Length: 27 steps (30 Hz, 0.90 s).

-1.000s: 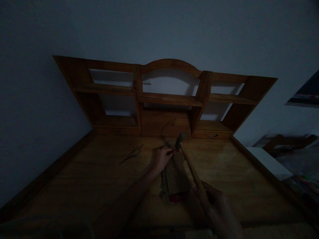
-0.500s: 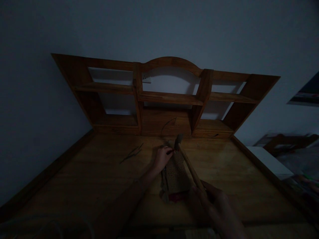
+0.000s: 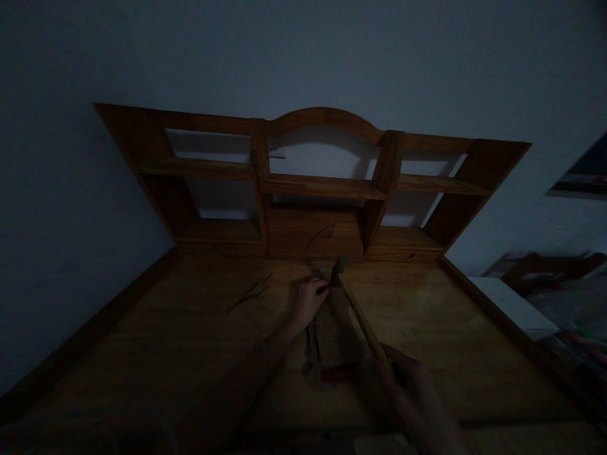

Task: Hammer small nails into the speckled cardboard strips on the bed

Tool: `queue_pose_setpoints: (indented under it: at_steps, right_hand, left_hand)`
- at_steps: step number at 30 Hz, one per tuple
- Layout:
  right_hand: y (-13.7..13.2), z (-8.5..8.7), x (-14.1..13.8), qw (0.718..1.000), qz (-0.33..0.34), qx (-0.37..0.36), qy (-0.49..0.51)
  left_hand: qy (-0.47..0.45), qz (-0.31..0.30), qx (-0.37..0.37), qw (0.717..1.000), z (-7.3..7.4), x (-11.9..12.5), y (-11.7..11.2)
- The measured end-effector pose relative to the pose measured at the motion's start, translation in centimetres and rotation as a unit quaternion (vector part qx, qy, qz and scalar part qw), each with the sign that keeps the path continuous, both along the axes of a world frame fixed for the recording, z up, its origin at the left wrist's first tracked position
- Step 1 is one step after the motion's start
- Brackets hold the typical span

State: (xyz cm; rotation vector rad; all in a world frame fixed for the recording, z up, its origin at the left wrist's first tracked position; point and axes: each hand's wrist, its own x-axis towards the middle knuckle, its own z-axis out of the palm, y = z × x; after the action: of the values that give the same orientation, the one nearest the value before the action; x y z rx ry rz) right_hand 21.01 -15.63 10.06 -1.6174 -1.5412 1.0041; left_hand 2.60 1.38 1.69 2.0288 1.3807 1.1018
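In dim light, my right hand [image 3: 412,388] is wrapped around the wooden handle of a hammer [image 3: 363,321]. The dark hammer head is over the far end of a speckled, brownish block [image 3: 337,335] on the desk. My left hand [image 3: 309,300] rests at that same end with its fingers pinched together beside the hammer head. Whatever lies between those fingertips is too dark and small to name. A red patch [image 3: 339,374] shows at the block's near end, and ragged greyish material [image 3: 313,354] runs along its left side.
Several thin dark sticks [image 3: 250,294] lie on the wooden desk [image 3: 190,341] left of my left hand. A wooden shelf unit [image 3: 322,186] stands along the desk's back, against the wall. Raised edges border the desk's sides. A white surface [image 3: 512,306] is beyond the right edge.
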Motion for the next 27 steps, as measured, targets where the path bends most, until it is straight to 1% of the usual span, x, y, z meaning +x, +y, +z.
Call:
queue_pose_setpoints:
  at_steps: [3,6,11,16,23,27]
  right_hand:
    - [0.0,-0.4,0.1,1.000,-0.010,0.005,-0.013]
    - [0.0,-0.5,0.2,1.000,-0.001,0.006,-0.015]
    - [-0.2,0.1,-0.1,1.000,-0.008,-0.004,0.000]
    - [-0.3,0.4,-0.4,0.999,-0.009,0.008,0.039]
    - [0.0,-0.7,0.0,1.000,0.011,-0.002,0.001]
    - [0.0,-0.8,0.2,0.999,0.028,0.002,-0.015]
  left_hand:
    - [-0.008,-0.004,0.014,1.000,-0.2,-0.1,0.1]
    - [-0.013,-0.011,0.023,1.000,-0.5,-0.1,0.2]
    - [-0.021,-0.023,0.028,0.999,-0.7,-0.1,0.4]
    - [-0.008,-0.015,0.025,1.000,-0.9,-0.2,0.5]
    - [-0.003,-0.015,0.008,1.000,-0.7,-0.1,0.5]
    - [0.006,-0.005,0.009,1.000,-0.9,0.0,0.6]
